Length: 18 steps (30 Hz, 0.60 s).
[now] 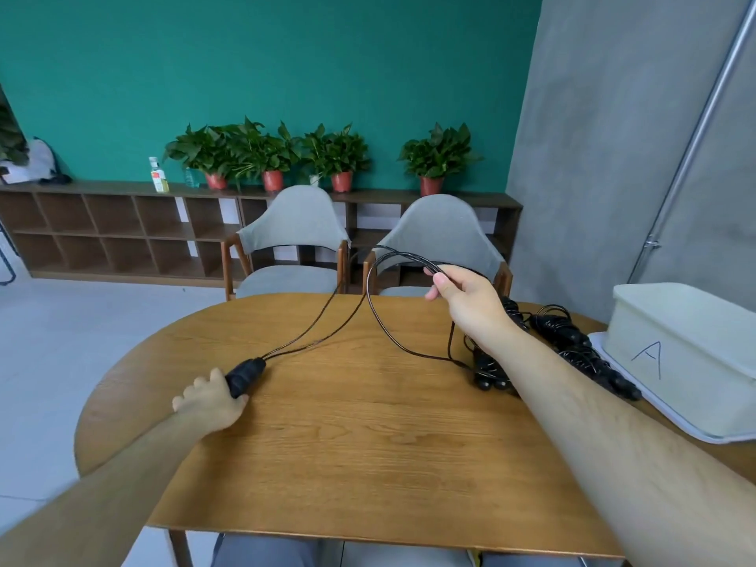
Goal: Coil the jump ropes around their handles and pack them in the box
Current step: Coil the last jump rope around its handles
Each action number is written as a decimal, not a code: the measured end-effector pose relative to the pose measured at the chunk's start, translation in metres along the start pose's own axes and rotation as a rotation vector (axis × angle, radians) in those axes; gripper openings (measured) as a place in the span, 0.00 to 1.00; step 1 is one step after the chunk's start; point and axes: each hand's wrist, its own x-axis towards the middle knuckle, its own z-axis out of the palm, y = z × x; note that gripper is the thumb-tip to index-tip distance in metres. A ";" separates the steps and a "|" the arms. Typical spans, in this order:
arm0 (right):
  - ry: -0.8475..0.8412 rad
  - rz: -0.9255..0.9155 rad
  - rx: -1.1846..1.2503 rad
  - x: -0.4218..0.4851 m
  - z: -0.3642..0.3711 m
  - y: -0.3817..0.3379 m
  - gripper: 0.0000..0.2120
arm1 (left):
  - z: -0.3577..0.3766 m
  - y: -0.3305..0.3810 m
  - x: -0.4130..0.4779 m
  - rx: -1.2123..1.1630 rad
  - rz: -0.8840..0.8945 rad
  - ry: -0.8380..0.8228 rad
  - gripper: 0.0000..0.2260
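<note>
My left hand (212,399) grips the two black handles (244,375) of a jump rope at the left of the wooden table (347,423). Its thin black rope (315,327) runs up and right in two strands to my right hand (466,300), which pinches a raised loop of it above the table's far edge. Part of the loop falls back to the table near a coiled black rope bundle (489,372). More coiled ropes (581,349) lie to the right, beside the white box (687,354) marked "A".
The box stands on a white lid or tray (675,419) at the table's right edge. Two grey chairs (294,247) face the far side. Behind them, a low wooden shelf (122,227) carries potted plants and bottles.
</note>
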 end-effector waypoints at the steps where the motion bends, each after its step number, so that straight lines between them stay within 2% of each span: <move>1: -0.005 -0.010 0.002 0.000 -0.001 -0.001 0.18 | -0.005 0.005 -0.003 0.011 -0.016 -0.037 0.26; 3: -0.024 -0.025 0.020 -0.001 -0.002 -0.003 0.16 | -0.021 0.023 -0.009 -0.033 -0.004 -0.044 0.32; 4: -0.029 -0.029 0.038 -0.001 -0.002 -0.004 0.14 | -0.033 0.035 -0.012 -0.117 0.064 0.035 0.34; 7: -0.050 -0.047 0.090 -0.001 -0.002 -0.009 0.10 | -0.082 0.084 -0.028 -0.556 0.455 0.329 0.31; 9: -0.080 -0.065 0.105 -0.001 -0.005 -0.014 0.10 | -0.121 0.119 -0.045 -0.711 0.699 0.333 0.31; 11: -0.104 -0.088 0.096 0.000 -0.008 -0.019 0.10 | -0.150 0.147 -0.057 -0.658 0.871 0.194 0.30; 12: -0.103 -0.101 0.087 0.000 -0.009 -0.021 0.10 | -0.160 0.155 -0.058 -0.597 0.927 0.119 0.26; 14: -0.075 -0.114 0.051 0.001 -0.016 -0.025 0.10 | -0.173 0.166 -0.060 -0.470 0.951 0.008 0.12; 15: -0.057 -0.108 0.024 0.002 -0.022 -0.026 0.10 | -0.178 0.170 -0.062 -0.439 0.952 -0.010 0.10; 18: -0.079 -0.082 -0.084 0.004 -0.041 -0.024 0.06 | -0.185 0.179 -0.067 -0.404 0.957 0.058 0.12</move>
